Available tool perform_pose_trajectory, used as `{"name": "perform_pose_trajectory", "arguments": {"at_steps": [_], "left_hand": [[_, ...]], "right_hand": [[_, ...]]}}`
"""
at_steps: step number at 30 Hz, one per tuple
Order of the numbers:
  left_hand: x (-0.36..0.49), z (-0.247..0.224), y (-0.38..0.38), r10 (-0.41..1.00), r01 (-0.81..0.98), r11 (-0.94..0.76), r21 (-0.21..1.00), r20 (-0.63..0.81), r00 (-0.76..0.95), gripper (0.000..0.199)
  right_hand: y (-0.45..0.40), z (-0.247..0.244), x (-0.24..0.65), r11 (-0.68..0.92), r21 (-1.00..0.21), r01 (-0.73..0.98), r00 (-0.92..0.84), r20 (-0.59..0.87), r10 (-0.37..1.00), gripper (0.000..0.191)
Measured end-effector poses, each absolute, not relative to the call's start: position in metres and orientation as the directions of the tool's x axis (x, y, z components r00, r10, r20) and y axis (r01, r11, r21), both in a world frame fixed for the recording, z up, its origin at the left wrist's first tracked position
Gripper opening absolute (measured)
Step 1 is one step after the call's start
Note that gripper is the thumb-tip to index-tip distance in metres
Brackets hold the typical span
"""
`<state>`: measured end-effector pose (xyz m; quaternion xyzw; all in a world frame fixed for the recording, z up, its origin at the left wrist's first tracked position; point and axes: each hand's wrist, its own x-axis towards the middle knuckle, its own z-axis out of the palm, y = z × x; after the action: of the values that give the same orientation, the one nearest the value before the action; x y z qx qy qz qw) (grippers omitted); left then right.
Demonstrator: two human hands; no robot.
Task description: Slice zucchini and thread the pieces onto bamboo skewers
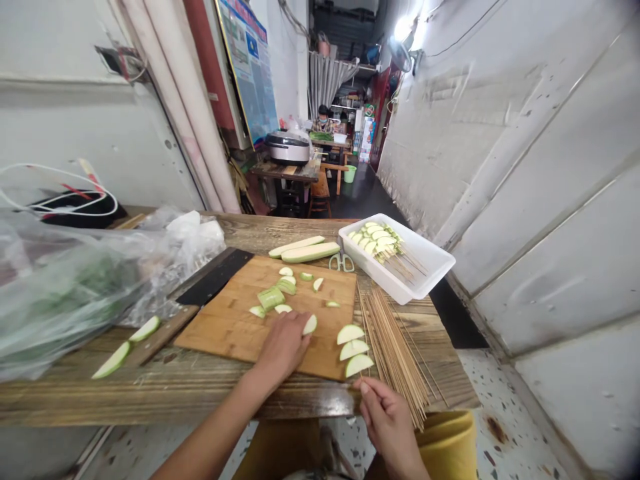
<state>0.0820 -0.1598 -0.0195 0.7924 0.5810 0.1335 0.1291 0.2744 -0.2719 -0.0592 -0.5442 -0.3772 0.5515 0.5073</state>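
Crinkled polythene [65,300] bags leafy greens far left of the left hand [283,347]. Nearer it, two pale squash wedges [113,360] lie on the rough wooden worktop [75,400] beside a cleaver [210,283] with a flat black blade. The hand rests open and empty on a grainy bamboo chopping board [235,327], just beside a half-moon squash slice [310,325]. Green-handled scissors [341,263] lie beyond it. The right hand [390,427] pinches a thin bamboo skewer [363,390] threaded with three half-moon slices [353,347]. Just beyond that hand spreads a loose bundle of skewers [395,353], and farther off, a white plastic tray [387,288] holds threaded skewers.
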Motion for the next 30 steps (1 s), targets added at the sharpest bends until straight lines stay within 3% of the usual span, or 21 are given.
{"name": "perform_pose_trajectory", "arguments": {"at_steps": [7,13,15,18,20,24,27,30], "left_hand": [[0.087,-0.019,-0.153,0.940,0.840,-0.304,0.450,0.001,0.340,0.018],[0.093,-0.018,-0.155,0.918,0.798,-0.347,0.494,0.006,0.396,0.027],[0.095,-0.017,-0.153,0.919,0.739,-0.341,0.581,0.040,0.392,0.021],[0.098,-0.017,-0.151,0.969,0.507,-0.144,0.850,0.016,0.248,0.018],[0.099,-0.017,-0.152,0.982,0.208,0.081,0.975,-0.114,0.154,0.023],[0.094,-0.011,-0.158,0.919,-0.320,0.390,0.864,-0.341,0.200,0.029],[0.080,-0.002,-0.160,0.923,-0.391,0.384,0.836,-0.340,0.179,0.029],[0.050,0.006,-0.157,0.985,-0.206,0.140,0.969,-0.158,-0.074,0.033]], "right_hand": [[-0.273,-0.066,0.274,-0.187,-0.966,-0.180,0.088,-0.205,0.975,0.043],[-0.276,-0.067,0.275,-0.191,-0.959,-0.211,0.079,-0.211,0.974,0.041],[-0.277,-0.066,0.277,-0.186,-0.960,-0.210,0.099,-0.210,0.973,0.040],[-0.279,-0.064,0.278,-0.194,-0.963,-0.188,0.107,-0.217,0.970,0.040],[-0.281,-0.064,0.278,-0.198,-0.965,-0.172,0.091,-0.216,0.972,0.039],[-0.281,-0.063,0.275,-0.199,-0.960,-0.198,0.065,-0.216,0.974,0.038],[-0.281,-0.065,0.274,-0.207,-0.955,-0.213,0.058,-0.224,0.973,0.036],[-0.281,-0.067,0.277,-0.220,-0.954,-0.203,0.079,-0.239,0.968,0.037]]}}
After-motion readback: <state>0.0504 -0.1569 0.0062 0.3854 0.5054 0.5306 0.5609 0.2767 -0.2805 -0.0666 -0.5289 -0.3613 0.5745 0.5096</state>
